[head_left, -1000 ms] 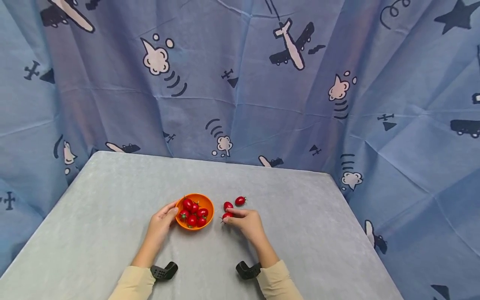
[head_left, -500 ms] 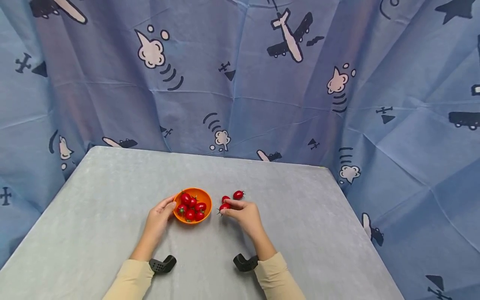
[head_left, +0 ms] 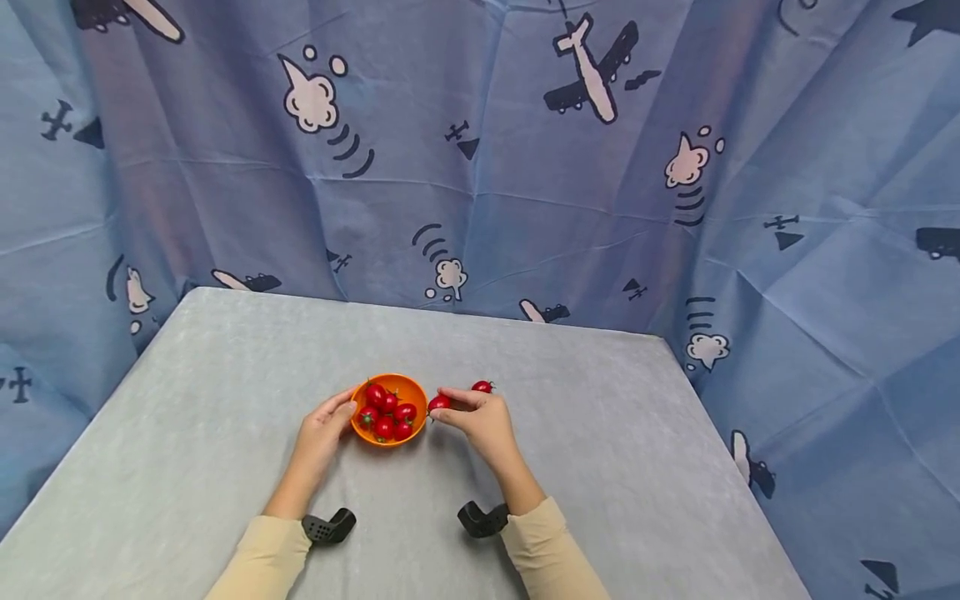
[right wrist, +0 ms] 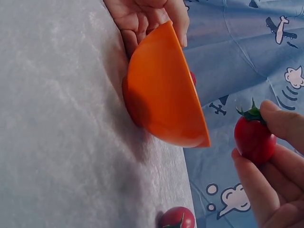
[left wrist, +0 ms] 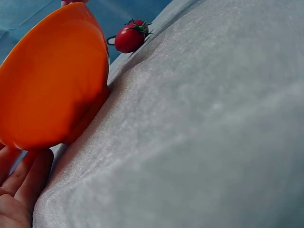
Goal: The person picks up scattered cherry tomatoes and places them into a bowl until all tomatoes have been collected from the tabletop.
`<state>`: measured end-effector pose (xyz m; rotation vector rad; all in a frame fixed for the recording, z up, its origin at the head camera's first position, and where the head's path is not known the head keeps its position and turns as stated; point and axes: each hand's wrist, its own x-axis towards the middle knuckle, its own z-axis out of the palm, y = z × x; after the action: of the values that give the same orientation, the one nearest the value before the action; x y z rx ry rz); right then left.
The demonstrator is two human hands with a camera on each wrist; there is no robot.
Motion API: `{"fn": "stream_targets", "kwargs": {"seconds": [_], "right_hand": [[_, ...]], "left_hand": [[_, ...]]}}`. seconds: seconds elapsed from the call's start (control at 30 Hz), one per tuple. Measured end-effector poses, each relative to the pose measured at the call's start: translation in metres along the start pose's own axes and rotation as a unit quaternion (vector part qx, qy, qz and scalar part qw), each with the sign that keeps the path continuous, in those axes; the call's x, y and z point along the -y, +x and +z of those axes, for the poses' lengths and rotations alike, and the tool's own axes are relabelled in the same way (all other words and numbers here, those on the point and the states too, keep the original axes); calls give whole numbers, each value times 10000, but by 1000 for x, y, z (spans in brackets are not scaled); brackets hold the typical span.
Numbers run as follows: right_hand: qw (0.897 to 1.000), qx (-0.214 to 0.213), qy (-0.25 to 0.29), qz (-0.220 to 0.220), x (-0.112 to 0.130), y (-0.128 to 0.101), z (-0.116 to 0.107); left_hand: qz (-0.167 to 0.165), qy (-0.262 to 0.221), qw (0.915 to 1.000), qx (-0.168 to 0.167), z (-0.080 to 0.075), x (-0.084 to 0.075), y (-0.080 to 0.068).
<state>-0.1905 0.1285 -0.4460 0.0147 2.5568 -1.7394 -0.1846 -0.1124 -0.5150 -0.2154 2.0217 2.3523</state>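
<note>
**Two hands at an orange bowl of cherry tomatoes**

A person sits at a grey table (head_left: 225,400) with blue printed cloth (head_left: 480,167) hung behind it. The left hand (head_left: 322,429) rests against the left side of a small orange bowl (head_left: 415,392), fingers loosely curved along its wall with the thumb at the rim, steadying it. Inside the bowl lie several red cherry tomatoes (head_left: 386,415) with green stems.

The right hand (head_left: 480,417) is just to the right of the bowl. Its thumb and fingertips pinch one cherry tomato (head_left: 438,403), held above the table close to the bowl's right rim; the right wrist view shows this tomato (right wrist: 254,138) lifted beside the bowl's edge, stem upward.

Another tomato (head_left: 482,387) lies loose on the table just behind the right hand. Both arms wear beige sleeves (head_left: 262,562), with a black wrist device (head_left: 328,527) by each cuff.
</note>
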Motion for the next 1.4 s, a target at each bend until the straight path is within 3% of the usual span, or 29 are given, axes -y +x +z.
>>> {"fn": "stream_targets", "kwargs": {"seconds": [0.43, 0.73, 1.1, 1.4], "right_hand": [[9990, 302, 45, -329, 6, 6, 9], [9984, 533, 86, -171, 11, 10, 25], [9985, 401, -351, -140, 15, 11, 54], [9957, 330, -771, -380, 16, 12, 66]], "left_hand": [[-26, 34, 10000, -85, 2, -5, 1], [-4, 5, 10000, -93, 2, -4, 0], [-72, 91, 9999, -28, 2, -1, 0], [-110, 124, 9999, 4, 0, -2, 0]]}}
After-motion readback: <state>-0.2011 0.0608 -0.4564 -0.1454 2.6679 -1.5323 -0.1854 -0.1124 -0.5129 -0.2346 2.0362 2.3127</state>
